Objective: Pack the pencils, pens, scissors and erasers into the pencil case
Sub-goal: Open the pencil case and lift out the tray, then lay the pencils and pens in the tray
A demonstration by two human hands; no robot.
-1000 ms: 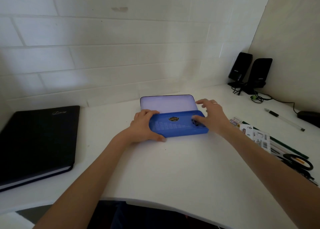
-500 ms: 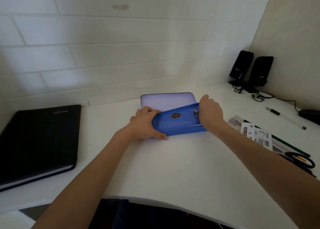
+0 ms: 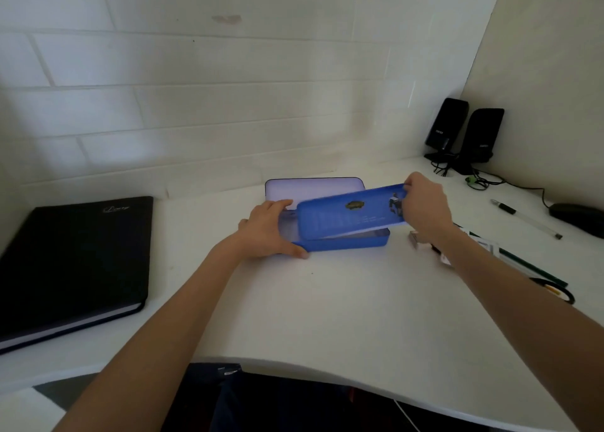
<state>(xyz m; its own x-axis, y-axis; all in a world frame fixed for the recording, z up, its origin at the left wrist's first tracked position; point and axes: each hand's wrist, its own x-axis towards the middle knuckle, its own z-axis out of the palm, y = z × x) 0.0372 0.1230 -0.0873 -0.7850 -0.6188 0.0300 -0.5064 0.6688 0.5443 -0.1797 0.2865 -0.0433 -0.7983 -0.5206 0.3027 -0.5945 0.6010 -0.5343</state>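
Note:
A blue plastic pencil case sits mid-desk; its base (image 3: 346,242) rests on the white desk and its lid (image 3: 346,214) is lifted and tilted, right end up. My left hand (image 3: 268,229) holds the base's left end down. My right hand (image 3: 425,203) grips the lid's right end. To the right lie an eraser (image 3: 416,238), packaged pens and pencils (image 3: 510,258), black-handled scissors (image 3: 555,292) and a clear pen (image 3: 526,217). My right forearm hides part of these.
A pale flat panel (image 3: 313,188) lies just behind the case. A black notebook (image 3: 72,261) lies at the left. Two black speakers (image 3: 464,134) with cables stand in the back right corner, and a dark object (image 3: 578,217) lies at the right edge.
My right hand has raised the lid's right end from the base and moved it up and right. My left hand stayed on the base's left end.

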